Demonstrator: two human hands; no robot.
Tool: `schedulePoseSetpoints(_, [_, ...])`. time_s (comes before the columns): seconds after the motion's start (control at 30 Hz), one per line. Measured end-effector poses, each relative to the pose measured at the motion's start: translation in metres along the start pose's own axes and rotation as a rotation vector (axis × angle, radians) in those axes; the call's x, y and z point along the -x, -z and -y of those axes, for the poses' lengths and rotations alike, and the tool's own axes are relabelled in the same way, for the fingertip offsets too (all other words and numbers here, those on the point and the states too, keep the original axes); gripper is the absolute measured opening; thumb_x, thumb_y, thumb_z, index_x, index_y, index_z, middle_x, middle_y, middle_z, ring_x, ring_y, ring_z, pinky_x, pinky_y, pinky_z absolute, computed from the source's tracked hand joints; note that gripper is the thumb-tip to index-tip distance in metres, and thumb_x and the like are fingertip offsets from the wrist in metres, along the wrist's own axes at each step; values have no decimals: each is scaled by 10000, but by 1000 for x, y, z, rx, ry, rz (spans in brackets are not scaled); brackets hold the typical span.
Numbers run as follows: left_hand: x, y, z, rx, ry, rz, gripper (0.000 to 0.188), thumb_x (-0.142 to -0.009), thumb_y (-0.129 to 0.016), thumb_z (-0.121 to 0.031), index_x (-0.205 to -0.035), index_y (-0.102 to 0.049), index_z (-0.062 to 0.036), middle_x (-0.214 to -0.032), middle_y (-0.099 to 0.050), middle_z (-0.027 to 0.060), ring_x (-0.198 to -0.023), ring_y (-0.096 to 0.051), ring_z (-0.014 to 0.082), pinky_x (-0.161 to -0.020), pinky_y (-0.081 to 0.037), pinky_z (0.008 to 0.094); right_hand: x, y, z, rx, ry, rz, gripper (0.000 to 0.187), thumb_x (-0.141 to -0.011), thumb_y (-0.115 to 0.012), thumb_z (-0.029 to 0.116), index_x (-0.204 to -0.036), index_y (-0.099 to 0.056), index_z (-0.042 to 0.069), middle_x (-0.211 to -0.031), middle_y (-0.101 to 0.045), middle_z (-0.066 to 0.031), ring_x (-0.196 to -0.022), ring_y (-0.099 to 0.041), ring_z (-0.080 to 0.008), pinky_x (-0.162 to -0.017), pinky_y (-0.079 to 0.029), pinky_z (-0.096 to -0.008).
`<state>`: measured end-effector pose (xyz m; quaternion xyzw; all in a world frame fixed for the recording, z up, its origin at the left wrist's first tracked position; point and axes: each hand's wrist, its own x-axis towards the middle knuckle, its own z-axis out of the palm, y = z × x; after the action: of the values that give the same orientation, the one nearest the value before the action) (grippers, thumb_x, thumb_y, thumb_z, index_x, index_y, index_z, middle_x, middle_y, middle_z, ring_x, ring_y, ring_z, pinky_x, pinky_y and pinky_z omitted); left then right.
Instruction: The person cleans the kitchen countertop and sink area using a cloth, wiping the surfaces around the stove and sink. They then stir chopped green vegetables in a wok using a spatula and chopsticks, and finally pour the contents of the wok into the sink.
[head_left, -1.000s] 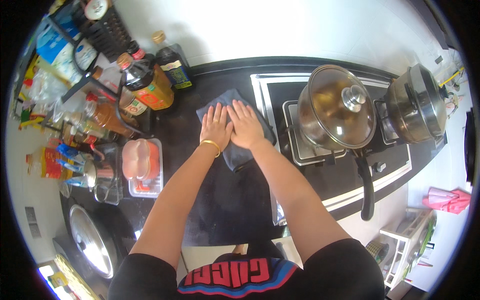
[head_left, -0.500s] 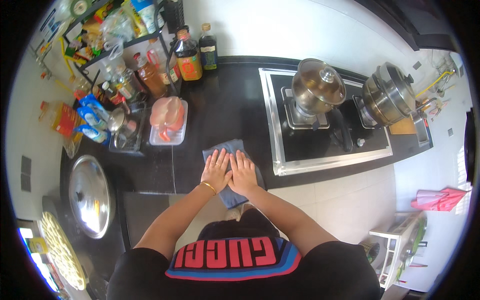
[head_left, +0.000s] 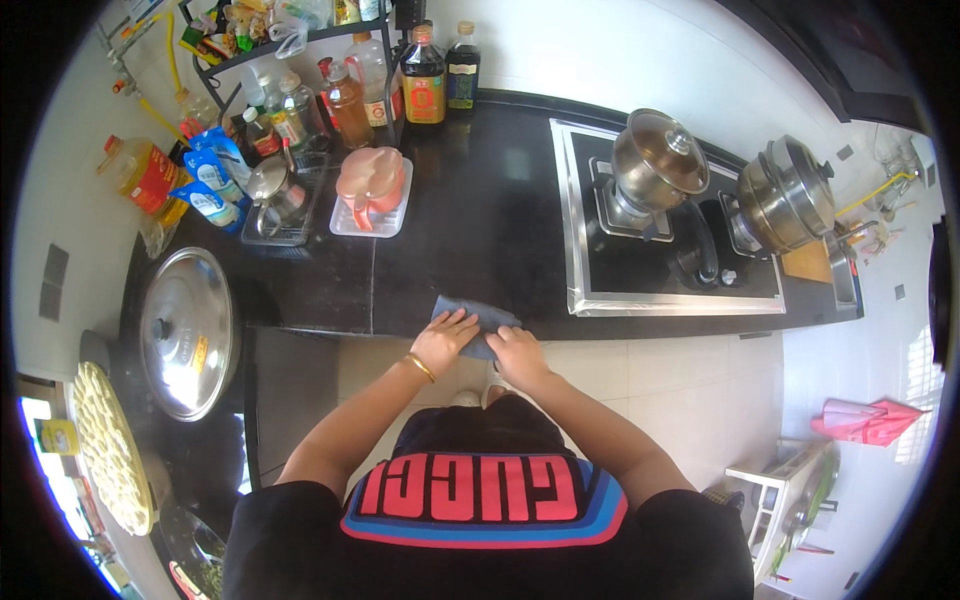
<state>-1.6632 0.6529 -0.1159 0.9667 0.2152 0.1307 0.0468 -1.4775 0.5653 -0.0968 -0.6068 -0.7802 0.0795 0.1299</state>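
Observation:
At the counter's front edge lies a folded grey-blue cloth (head_left: pixel 474 310), partly covered by both hands. My left hand (head_left: pixel 443 343), with a gold bangle at the wrist, grips its left side, the fingers laid over the fabric. On the other side my right hand (head_left: pixel 521 358) has its fingers curled round the cloth, the tips partly hidden. The lower part of the cloth reaches past the counter edge between my hands.
A gas hob (head_left: pixel 640 280) with a lidded pot (head_left: pixel 655 165) and a steamer (head_left: pixel 785 205) stands right. Left are a pink lidded dish (head_left: pixel 370 182) on a white tray, bottles (head_left: pixel 423 80), a large metal lid (head_left: pixel 188 340) and a tray of pale dumpling-like pieces (head_left: pixel 108 450).
My hands, which lay flat and side by side on the cloth, have drawn apart and hold its sides. The cloth shows smaller and bunched at the counter edge. The view has shifted.

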Motion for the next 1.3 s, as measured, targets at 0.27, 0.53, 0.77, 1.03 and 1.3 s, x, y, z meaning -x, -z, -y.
schedulePoseSetpoints(0.27, [-95, 99, 38, 253, 116, -239, 278, -664, -646, -126, -938, -600, -103, -884, -633, 76, -796, -617, 265, -675, -501, 381, -80, 101, -37, -914, -240, 104, 366, -746, -599, 12, -1104, -525, 9, -1113, -574, -141, -1069, -545, -283, -868, -450, -340])
schedulePoseSetpoints(0.53, [-168, 50, 92, -107, 33, -223, 371, -759, -494, -104, -1125, -533, -55, -1143, -565, 106, -1054, -551, 256, -909, -435, 353, -142, 81, -115, 32, 82, -235, 553, -680, -552, -25, -1221, -479, 61, -1252, -492, -142, -1176, -448, -314, -1004, -319, -453])
schedulePoseSetpoints(0.77, [-198, 50, 124, -1, 196, 261, 154, -737, -531, -118, -874, -601, -116, -844, -636, 81, -762, -631, 255, -621, -509, 363, -196, 91, -162, -528, -144, 363, 380, -703, -656, 76, -1078, -605, 47, -1059, -607, -171, -996, -583, -305, -871, -456, -358])
schedulePoseSetpoints(1.03, [-325, 30, 238, -280, 92, -356, 329, -771, -494, -83, -1092, -538, -25, -1160, -550, 118, -1099, -526, 241, -935, -420, 349, -330, 100, -238, 114, 140, -586, 508, -687, -499, -99, -1139, -578, 119, -1229, -526, -101, -1174, -446, -292, -1013, -288, -461])
schedulePoseSetpoints(1.3, [-318, -27, 257, -202, 270, 352, 613, -781, -500, -2, -1355, -289, -41, -1442, -233, 142, -1309, -289, 279, -1042, -313, 367, -352, 25, -275, -122, -56, 245, 874, -646, -397, -195, -1404, -239, 210, -1456, -175, -159, -1334, -173, -361, -1078, -216, -430])
